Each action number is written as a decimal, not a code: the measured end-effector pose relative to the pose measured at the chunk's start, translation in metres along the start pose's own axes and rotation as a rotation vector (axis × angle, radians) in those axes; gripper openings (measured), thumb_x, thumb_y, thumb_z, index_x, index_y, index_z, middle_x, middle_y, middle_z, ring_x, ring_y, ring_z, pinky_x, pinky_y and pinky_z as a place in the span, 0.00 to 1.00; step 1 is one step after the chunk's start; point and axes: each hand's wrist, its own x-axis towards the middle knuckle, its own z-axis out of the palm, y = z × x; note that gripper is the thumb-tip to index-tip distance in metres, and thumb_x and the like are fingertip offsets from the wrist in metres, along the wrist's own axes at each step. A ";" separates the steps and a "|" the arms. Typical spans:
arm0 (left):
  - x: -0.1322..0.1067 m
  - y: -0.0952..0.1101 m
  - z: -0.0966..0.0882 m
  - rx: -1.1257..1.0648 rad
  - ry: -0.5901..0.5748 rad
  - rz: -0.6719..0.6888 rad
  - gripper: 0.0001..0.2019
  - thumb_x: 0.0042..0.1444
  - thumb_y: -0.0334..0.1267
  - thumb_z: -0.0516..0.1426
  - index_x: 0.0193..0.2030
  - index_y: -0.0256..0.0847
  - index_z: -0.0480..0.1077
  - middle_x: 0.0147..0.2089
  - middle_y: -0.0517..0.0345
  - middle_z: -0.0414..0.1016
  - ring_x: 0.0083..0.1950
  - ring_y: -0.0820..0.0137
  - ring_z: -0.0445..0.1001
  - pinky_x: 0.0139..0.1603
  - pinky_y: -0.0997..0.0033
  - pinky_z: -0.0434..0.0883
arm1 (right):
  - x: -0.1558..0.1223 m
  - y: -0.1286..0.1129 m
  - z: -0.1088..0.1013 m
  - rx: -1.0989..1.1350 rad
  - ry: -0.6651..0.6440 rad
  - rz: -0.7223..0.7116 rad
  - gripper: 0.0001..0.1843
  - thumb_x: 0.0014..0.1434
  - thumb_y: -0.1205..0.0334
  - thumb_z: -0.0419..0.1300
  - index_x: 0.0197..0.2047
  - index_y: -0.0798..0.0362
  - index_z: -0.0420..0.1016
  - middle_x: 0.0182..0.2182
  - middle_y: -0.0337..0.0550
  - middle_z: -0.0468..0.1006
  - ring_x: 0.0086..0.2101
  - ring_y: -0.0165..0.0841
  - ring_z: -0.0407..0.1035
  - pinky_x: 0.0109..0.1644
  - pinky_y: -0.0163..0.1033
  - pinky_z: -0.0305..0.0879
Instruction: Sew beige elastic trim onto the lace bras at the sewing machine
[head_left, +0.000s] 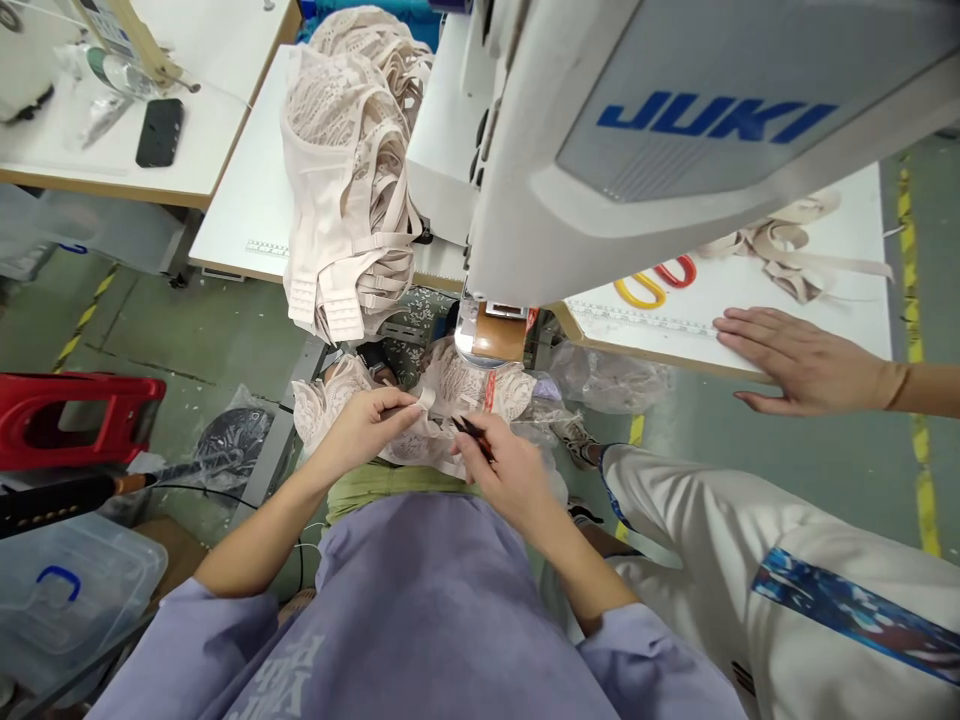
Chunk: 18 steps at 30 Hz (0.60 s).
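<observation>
My left hand (367,425) pinches a beige lace garment piece (457,385) that lies on my lap, just below the white sewing machine (675,130). My right hand (510,470) grips a small dark tool (472,437), its tip pointing at the fabric between my two hands. A tall stack of beige lace garments (349,170) hangs over the table edge to the left of the machine.
Another person in white trousers (787,580) sits at my right, with one hand (802,360) flat on the table edge. Yellow and red scissors handles (656,282) and beige straps (787,250) lie on that table. A red stool (75,415) and a clear bin (67,590) stand at left; a black phone (160,131) lies on the far table.
</observation>
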 end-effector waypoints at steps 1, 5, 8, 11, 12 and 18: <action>-0.002 0.003 0.001 0.010 0.000 -0.003 0.15 0.62 0.48 0.57 0.39 0.39 0.79 0.34 0.55 0.78 0.36 0.67 0.73 0.35 0.72 0.67 | 0.005 -0.006 0.000 -0.052 -0.019 -0.023 0.12 0.70 0.54 0.48 0.49 0.48 0.68 0.33 0.39 0.83 0.28 0.33 0.76 0.35 0.37 0.66; -0.007 0.013 0.004 0.048 0.007 0.003 0.15 0.63 0.47 0.56 0.39 0.39 0.78 0.32 0.56 0.77 0.33 0.68 0.71 0.33 0.72 0.65 | 0.017 -0.017 0.003 -0.263 -0.090 -0.050 0.15 0.71 0.54 0.46 0.50 0.49 0.70 0.33 0.42 0.83 0.32 0.37 0.78 0.33 0.37 0.62; -0.008 0.015 0.005 0.095 0.020 0.020 0.15 0.64 0.47 0.55 0.38 0.39 0.78 0.30 0.57 0.75 0.32 0.69 0.70 0.31 0.72 0.64 | 0.021 -0.018 0.003 -0.288 -0.131 -0.034 0.16 0.71 0.54 0.46 0.52 0.49 0.71 0.32 0.41 0.83 0.31 0.36 0.78 0.32 0.36 0.61; -0.008 0.016 0.005 0.145 0.012 0.039 0.16 0.64 0.47 0.54 0.37 0.39 0.77 0.31 0.56 0.76 0.32 0.68 0.70 0.31 0.71 0.64 | 0.021 -0.018 0.001 -0.284 -0.138 -0.036 0.16 0.70 0.55 0.46 0.52 0.49 0.71 0.33 0.41 0.83 0.30 0.35 0.77 0.31 0.35 0.60; -0.007 0.016 0.005 0.156 0.012 0.043 0.16 0.64 0.47 0.54 0.38 0.38 0.77 0.32 0.56 0.76 0.33 0.68 0.70 0.32 0.71 0.64 | 0.021 -0.018 0.000 -0.284 -0.139 -0.036 0.16 0.70 0.55 0.47 0.52 0.49 0.72 0.33 0.41 0.83 0.30 0.35 0.77 0.31 0.35 0.60; -0.005 0.018 0.005 0.166 0.004 0.051 0.15 0.64 0.46 0.55 0.36 0.39 0.76 0.31 0.57 0.76 0.33 0.68 0.71 0.33 0.72 0.64 | 0.021 -0.019 -0.004 -0.274 -0.150 -0.025 0.17 0.70 0.55 0.48 0.52 0.48 0.73 0.34 0.41 0.83 0.31 0.35 0.77 0.32 0.34 0.60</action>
